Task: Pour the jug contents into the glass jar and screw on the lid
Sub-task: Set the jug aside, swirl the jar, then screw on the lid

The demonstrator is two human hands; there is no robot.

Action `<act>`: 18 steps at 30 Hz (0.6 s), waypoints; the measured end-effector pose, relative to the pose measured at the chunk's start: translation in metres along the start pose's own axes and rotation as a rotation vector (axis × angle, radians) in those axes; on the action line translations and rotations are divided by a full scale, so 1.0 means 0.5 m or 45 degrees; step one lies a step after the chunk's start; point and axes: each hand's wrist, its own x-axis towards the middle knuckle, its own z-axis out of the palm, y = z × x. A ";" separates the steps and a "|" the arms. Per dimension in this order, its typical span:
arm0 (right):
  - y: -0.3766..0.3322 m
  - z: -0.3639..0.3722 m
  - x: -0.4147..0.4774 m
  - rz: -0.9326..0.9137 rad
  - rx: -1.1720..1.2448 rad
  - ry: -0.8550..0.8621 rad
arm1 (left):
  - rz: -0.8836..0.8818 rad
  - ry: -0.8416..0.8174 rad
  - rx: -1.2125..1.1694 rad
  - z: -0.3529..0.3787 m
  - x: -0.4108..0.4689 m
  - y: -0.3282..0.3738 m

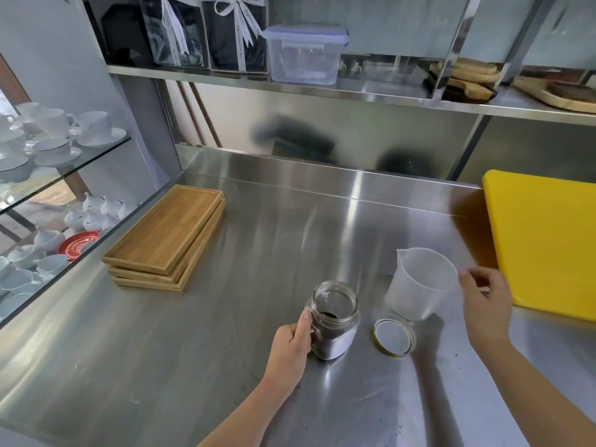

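A glass jar (337, 321) stands upright on the steel counter, open at the top, with dark granules filling its lower part. My left hand (292, 345) grips its left side. To its right lies the round lid (394, 336), gold-rimmed, white inner face up. Behind the lid stands a translucent plastic jug (419, 282), spout at the far left, looking empty. My right hand (483, 304) is at the jug's right side, fingers curled at its handle; whether they grip it I cannot tell.
A yellow cutting board (545, 243) lies at the right edge of the counter. Stacked wooden trays (167, 237) sit at the left. White cups fill a glass cabinet (64, 162) further left. A shelf overhead holds a plastic box (304, 54) and wooden boards.
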 end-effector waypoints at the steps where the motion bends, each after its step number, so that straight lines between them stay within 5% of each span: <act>1: -0.013 -0.002 0.001 -0.096 -0.025 -0.038 | 0.001 0.001 0.001 0.001 -0.001 0.000; 10: -0.076 0.044 -0.064 -0.636 -0.060 -0.565 | -0.027 0.011 -0.033 0.002 -0.016 0.013; 18: -0.062 0.117 -0.150 -0.352 -0.063 -1.206 | -0.100 0.125 -0.262 0.000 -0.030 0.031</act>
